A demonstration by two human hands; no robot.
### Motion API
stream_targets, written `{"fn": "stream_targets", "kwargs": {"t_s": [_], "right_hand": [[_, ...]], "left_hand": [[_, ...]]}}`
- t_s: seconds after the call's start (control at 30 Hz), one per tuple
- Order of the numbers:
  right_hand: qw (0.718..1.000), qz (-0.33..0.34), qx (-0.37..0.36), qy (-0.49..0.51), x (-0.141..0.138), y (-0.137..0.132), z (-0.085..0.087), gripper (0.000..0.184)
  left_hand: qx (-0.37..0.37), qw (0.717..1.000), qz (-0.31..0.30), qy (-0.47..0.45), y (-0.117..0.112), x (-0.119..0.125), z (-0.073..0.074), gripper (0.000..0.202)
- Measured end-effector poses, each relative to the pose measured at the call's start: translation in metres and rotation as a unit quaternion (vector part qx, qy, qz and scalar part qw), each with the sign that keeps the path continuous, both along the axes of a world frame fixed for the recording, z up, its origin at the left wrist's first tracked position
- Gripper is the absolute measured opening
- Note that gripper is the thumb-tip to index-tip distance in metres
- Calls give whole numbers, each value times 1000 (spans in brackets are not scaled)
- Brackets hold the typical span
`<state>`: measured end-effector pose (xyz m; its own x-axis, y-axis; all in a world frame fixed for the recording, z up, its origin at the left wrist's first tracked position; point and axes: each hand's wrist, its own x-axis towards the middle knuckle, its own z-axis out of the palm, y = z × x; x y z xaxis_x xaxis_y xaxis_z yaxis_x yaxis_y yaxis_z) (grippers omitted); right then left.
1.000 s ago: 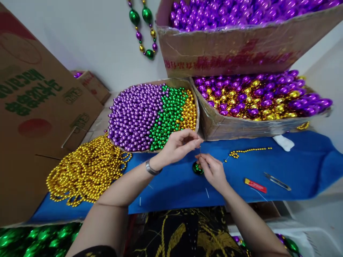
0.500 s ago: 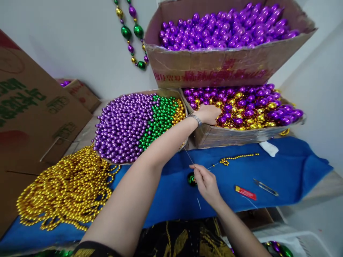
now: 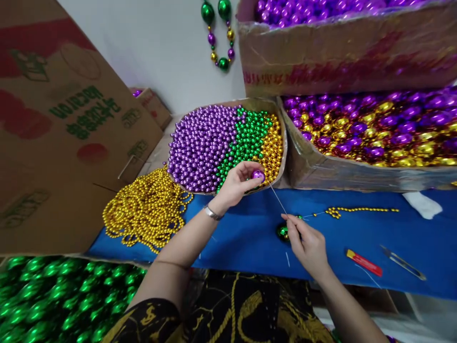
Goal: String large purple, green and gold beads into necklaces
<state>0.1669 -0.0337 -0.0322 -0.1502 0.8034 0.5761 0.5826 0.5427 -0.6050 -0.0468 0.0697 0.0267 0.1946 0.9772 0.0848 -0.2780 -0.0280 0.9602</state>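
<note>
Between the thumb and fingers of my left hand [image 3: 238, 182] is a shiny purple bead [image 3: 257, 176], held over the front edge of the box of small beads [image 3: 285, 147]. My right hand [image 3: 307, 240] pinches a thin pale string [image 3: 278, 199], which runs up and left toward that box's front rim. Beside the right fingers, a large green bead [image 3: 283, 232] rests on the blue cloth [image 3: 243, 238]. To the right, a short gold bead chain [image 3: 364, 209] lies joined to a thread. Small purple, green and gold beads fill the box in separate areas.
Gold bead strands [image 3: 143, 209] are heaped at the left. Boxes of purple and gold beads [image 3: 378, 128] stand at the right. Nippers [image 3: 403, 263] and a red-yellow packet [image 3: 364, 263] lie on the cloth. Large green beads [image 3: 64, 295] fill a box at lower left.
My left hand has come out of the purple-and-gold bead box and moved left, now with a purple bead. My right hand still pinches the string. The view has shifted.
</note>
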Motion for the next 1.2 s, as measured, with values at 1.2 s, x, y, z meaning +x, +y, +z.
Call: {"fn": "stream_targets", "kwargs": {"t_s": [1.2], "right_hand": [[997,43,-19,-61,-7,7,-19,21]], "left_hand": [[7,999,-51,-2,-34,-14,-31,49]]}}
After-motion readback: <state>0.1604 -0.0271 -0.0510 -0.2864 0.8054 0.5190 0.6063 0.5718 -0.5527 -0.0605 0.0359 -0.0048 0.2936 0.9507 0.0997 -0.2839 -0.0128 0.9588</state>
